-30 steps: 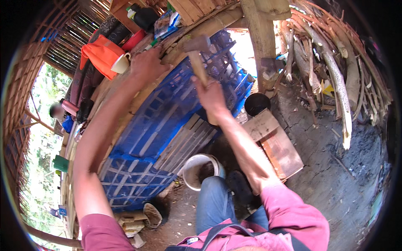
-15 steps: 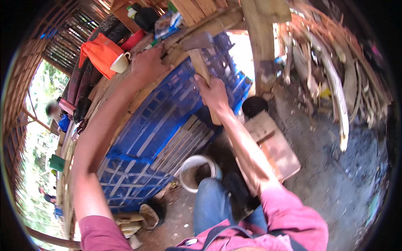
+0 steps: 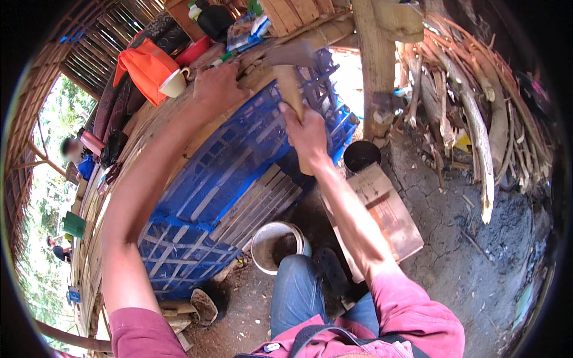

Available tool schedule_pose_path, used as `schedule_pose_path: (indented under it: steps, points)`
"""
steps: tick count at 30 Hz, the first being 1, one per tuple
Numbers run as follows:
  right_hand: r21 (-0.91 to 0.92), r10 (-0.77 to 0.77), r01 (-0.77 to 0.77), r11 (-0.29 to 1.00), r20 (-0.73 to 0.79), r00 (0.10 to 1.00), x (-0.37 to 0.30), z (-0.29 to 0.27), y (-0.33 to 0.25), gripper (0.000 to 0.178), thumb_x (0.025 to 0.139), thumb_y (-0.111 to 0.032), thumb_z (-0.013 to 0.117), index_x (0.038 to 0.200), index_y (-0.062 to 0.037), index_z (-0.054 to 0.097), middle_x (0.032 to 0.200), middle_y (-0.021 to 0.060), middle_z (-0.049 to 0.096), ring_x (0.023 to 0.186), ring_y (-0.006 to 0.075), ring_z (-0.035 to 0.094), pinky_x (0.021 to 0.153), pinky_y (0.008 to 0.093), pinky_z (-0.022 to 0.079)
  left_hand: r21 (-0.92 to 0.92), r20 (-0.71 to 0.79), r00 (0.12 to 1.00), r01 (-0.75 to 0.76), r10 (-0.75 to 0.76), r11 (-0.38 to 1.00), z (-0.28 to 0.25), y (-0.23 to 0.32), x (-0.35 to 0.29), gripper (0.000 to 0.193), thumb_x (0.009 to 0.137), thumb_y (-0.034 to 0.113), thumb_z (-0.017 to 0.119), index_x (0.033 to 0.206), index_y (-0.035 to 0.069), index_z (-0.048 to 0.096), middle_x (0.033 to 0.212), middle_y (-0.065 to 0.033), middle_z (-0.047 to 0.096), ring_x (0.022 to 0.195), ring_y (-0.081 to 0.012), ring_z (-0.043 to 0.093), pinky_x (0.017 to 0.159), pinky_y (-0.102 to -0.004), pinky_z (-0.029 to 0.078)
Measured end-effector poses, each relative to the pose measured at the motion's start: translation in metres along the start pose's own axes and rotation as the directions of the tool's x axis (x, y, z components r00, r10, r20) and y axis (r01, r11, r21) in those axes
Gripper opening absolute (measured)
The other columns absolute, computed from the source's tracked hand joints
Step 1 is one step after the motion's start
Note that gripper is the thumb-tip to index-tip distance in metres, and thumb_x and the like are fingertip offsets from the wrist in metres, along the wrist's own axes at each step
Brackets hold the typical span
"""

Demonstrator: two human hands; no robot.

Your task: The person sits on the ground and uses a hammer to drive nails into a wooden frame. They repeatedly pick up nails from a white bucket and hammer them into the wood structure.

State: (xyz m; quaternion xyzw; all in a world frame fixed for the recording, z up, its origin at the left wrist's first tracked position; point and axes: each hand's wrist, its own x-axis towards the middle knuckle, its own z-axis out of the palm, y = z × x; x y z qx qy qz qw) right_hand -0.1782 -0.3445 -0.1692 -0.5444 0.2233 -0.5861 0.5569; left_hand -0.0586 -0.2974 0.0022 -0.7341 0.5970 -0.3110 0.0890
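Note:
My right hand (image 3: 306,134) is closed round the wooden handle of a hatchet (image 3: 289,89). Its metal head is smeared by motion above the wooden rail (image 3: 322,34) that edges the long ledge. To its left, my left hand (image 3: 218,86) grips the rail's edge, fingers on top and thumb apart at the front; the fingertips are partly hidden. Just left of that hand, a cream cup (image 3: 174,83) lies tipped against an orange cloth bag (image 3: 143,67). Blue mesh sheeting (image 3: 233,143) with wooden slats hangs below the ledge.
A white bucket (image 3: 262,230) stands by my knee. Right of it are a cardboard box (image 3: 388,209) and a dark pot (image 3: 361,155). A wooden post (image 3: 377,77) rises beside stacked firewood (image 3: 471,113). A red bowl (image 3: 192,51) sits on the ledge; a person is outside at left.
The hatchet's head has shifted slightly right and up and is more blurred. My left hand keeps its place on the rail. The whole view has moved a little.

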Motion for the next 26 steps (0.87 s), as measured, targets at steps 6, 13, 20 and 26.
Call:
schedule_pose_path:
  steps: [6, 13, 20, 26]
  points:
    - [-0.139, 0.163, -0.134, 0.981, 0.219, 0.962, -0.003, 0.002, -0.001, 0.030, 0.092, -0.028, 0.061, 0.097, 0.0009, 0.065, 0.062, 0.0132, 0.056, 0.058, 0.0205, 0.056, 0.059, 0.0364, 0.045, -0.047, 0.038, 0.999, 0.017, -0.015, 0.999, -0.006, -0.006, 0.000, 0.048, 0.070, 0.043, 0.073, 0.099, 0.006, 0.062, 0.092, -0.0160, 0.069, 0.095, -0.0324, 0.066, 0.090, -0.0492, 0.046]
    - [-0.120, 0.283, -0.259, 0.958, 0.277, 0.918, 0.007, -0.016, -0.016, 0.037, 0.093, -0.033, 0.060, 0.078, 0.0008, 0.061, 0.055, 0.0073, 0.054, 0.043, 0.0119, 0.053, 0.039, 0.0288, 0.041, -0.095, -0.042, 0.997, 0.057, -0.062, 0.994, -0.005, -0.007, 0.003, 0.046, 0.070, 0.039, 0.072, 0.100, 0.005, 0.062, 0.097, -0.0144, 0.069, 0.097, -0.0311, 0.066, 0.089, -0.0496, 0.046]
    - [-0.195, 0.587, -0.554, 0.810, 0.298, 0.753, -0.066, -0.119, -0.056, 0.038, 0.090, -0.042, 0.064, 0.078, -0.0078, 0.051, 0.056, 0.0004, 0.049, 0.041, 0.0107, 0.048, 0.040, 0.0291, 0.043, -0.264, -0.345, 0.939, -0.078, -0.019, 0.961, -0.011, 0.025, -0.042, 0.055, 0.079, 0.047, 0.066, 0.116, 0.006, 0.062, 0.113, -0.0202, 0.064, 0.110, -0.0269, 0.060, 0.101, -0.0436, 0.039]
    - [-0.383, 0.689, -0.602, 0.700, 0.143, 0.710, -0.158, -0.235, -0.096, 0.037, 0.089, -0.041, 0.064, 0.082, -0.0069, 0.053, 0.058, -0.0025, 0.048, 0.045, 0.0082, 0.048, 0.040, 0.0243, 0.041, -0.869, -0.262, 0.964, -0.254, -0.041, -0.425, -0.114, 0.131, -0.199, 0.032, 0.092, 0.020, 0.059, 0.111, -0.004, 0.065, 0.103, -0.0135, 0.070, 0.088, -0.0156, 0.066, 0.079, -0.0291, 0.052]
